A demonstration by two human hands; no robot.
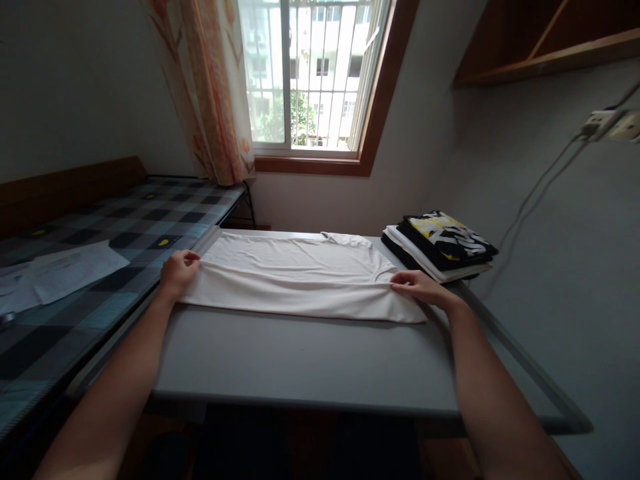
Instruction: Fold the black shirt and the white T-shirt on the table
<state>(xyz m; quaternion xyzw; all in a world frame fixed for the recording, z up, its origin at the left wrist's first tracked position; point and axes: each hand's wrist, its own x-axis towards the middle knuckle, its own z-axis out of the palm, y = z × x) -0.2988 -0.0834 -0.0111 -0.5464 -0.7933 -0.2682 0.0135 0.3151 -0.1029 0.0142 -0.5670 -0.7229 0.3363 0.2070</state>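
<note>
A white T-shirt (290, 263) lies sideways across the grey table (300, 363), its near side folded over in a long strip. At the strip's left end, my left hand (179, 272) pinches the folded edge between thumb and fingers. My right hand (419, 287) grips the same edge at the right end, close to the shirt's shoulder or sleeve. Between the two hands the folded edge runs nearly straight. The shirt's far side lies flat with light wrinkles, and a bit of cloth is turned over at its far right.
A stack of folded clothes (440, 243), black and white with a yellow print on top, sits at the table's back right. To the left is a bed with a checked mattress (175, 220) and papers (75, 270). Cables (537, 187) hang along the right wall.
</note>
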